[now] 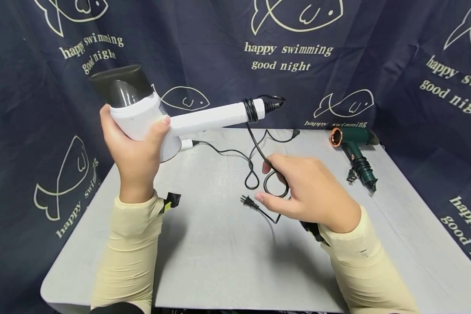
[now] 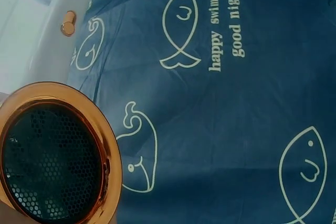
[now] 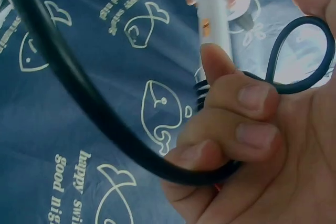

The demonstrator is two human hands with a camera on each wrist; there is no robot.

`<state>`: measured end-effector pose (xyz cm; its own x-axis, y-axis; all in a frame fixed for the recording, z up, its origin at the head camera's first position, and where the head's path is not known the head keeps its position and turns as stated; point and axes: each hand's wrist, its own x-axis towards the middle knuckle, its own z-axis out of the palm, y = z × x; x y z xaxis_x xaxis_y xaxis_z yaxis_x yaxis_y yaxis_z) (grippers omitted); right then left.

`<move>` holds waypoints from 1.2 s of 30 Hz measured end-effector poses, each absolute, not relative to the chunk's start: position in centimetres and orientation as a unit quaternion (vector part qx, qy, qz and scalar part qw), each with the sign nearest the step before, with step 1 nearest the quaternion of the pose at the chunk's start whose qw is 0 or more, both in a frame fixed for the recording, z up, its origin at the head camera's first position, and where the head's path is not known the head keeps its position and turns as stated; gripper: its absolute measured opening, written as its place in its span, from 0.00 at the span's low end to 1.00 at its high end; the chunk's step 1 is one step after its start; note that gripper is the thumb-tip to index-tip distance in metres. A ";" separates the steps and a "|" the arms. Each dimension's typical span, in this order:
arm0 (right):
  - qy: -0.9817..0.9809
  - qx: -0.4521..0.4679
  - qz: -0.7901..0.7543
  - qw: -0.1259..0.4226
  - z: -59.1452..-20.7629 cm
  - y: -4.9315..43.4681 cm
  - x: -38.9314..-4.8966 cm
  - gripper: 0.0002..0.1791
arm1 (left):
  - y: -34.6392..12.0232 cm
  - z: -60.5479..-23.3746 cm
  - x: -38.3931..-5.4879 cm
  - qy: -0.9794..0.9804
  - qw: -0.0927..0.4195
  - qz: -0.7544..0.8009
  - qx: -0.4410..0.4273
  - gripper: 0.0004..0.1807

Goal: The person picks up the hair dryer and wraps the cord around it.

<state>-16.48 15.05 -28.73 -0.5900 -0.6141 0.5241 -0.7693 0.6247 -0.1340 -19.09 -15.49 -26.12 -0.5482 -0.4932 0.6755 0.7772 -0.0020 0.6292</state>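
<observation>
My left hand grips the barrel of a white hair dryer, raised over the table's left side. Its dark nozzle points up and away to the left, and its handle extends rightward. In the left wrist view the copper-ringed mesh grille and a copper switch show. Several turns of black cord wrap the handle near its end. Lower down, my right hand holds a loop of that cord in curled fingers. The two-pin plug dangles beside my right thumb.
A green hair dryer, cord wound on its handle, lies at the table's back right. Behind the white dryer a small white end piece shows, its black cord running across the table to another plug. Dark patterned cloth surrounds the table.
</observation>
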 end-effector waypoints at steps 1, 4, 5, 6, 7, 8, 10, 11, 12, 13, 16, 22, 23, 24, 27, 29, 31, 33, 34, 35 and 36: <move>-0.870 0.402 0.174 0.225 -28.7 15.0 -16.3 0.23 | -15.4 -26.2 -19.1 -0.545 0.457 -0.690 -0.134 0.33; -0.861 0.414 0.173 0.239 -28.5 14.7 -15.9 0.22 | -15.2 -26.4 -19.1 -0.564 0.456 -0.676 -0.132 0.35; -0.859 0.416 0.173 0.243 -28.5 14.7 -15.8 0.21 | -15.1 -26.4 -19.1 -0.571 0.454 -0.672 -0.127 0.36; -0.857 0.417 0.173 0.249 -28.4 14.7 -15.7 0.21 | -15.1 -26.5 -19.1 -0.579 0.451 -0.668 -0.122 0.36; -0.854 0.419 0.175 0.254 -28.4 14.7 -15.7 0.20 | -15.1 -26.6 -19.1 -0.589 0.448 -0.663 -0.117 0.37; -0.852 0.420 0.178 0.257 -28.3 14.8 -15.6 0.20 | -15.1 -26.6 -19.1 -0.601 0.444 -0.655 -0.111 0.37; -0.848 0.421 0.181 0.267 -28.1 14.9 -15.5 0.19 | -15.0 -26.7 -19.1 -0.630 0.439 -0.633 -0.101 0.38; -0.845 0.421 0.183 0.273 -28.0 15.0 -15.5 0.19 | -15.0 -26.7 -19.0 -0.644 0.435 -0.621 -0.097 0.38; -0.843 0.421 0.185 0.279 -27.9 15.1 -15.5 0.18 | -15.0 -26.7 -19.0 -0.658 0.432 -0.610 -0.093 0.37; -0.840 0.421 0.188 0.286 -27.9 15.1 -15.4 0.18 | -15.0 -26.7 -18.9 -0.671 0.429 -0.598 -0.089 0.37; -0.831 0.418 0.191 0.314 -27.8 15.2 -15.5 0.16 | -14.9 -26.7 -18.6 -0.697 0.422 -0.574 -0.083 0.37; -0.813 0.407 0.211 0.358 -27.8 15.3 -15.5 0.14 | -14.7 -26.5 -18.2 -0.723 0.406 -0.553 -0.084 0.37; -0.811 0.406 0.216 0.362 -27.8 15.3 -15.5 0.14 | -14.8 -26.6 -18.2 -0.727 0.403 -0.550 -0.084 0.37; -0.809 0.403 0.222 0.366 -27.7 15.4 -15.5 0.14 | -14.8 -26.6 -18.3 -0.731 0.399 -0.546 -0.084 0.38; -0.800 0.397 0.242 0.378 -27.6 15.5 -15.5 0.14 | -15.2 -27.0 -18.9 -0.749 0.391 -0.528 -0.081 0.39; -0.790 0.393 0.260 0.391 -27.5 15.6 -15.5 0.14 | -15.5 -27.5 -19.5 -0.764 0.384 -0.512 -0.078 0.40; -0.780 0.384 0.271 0.414 -27.5 15.7 -15.5 0.16 | -15.8 -28.0 -20.1 -0.781 0.376 -0.494 -0.073 0.41; -0.766 0.375 0.286 0.437 -27.4 15.8 -15.4 0.18 | -16.1 -28.4 -20.6 -0.793 0.369 -0.480 -0.069 0.41; -0.759 0.368 0.294 0.449 -27.3 15.8 -15.4 0.20 | -16.2 -28.6 -20.8 -0.797 0.366 -0.475 -0.070 0.41; -0.753 0.361 0.300 0.461 -27.3 15.7 -15.4 0.21 | -16.4 -28.7 -20.9 -0.801 0.364 -0.470 -0.071 0.41; -0.746 0.354 0.308 0.473 -27.3 15.7 -15.3 0.22 | -16.4 -28.8 -21.0 -0.805 0.361 -0.465 -0.074 0.41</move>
<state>-15.30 15.72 -27.28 -0.3033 -0.2363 0.9232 -0.8190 0.5599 -0.1257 -21.05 -16.43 -28.82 -0.7278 -0.2174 0.6504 0.4553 0.5560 0.6953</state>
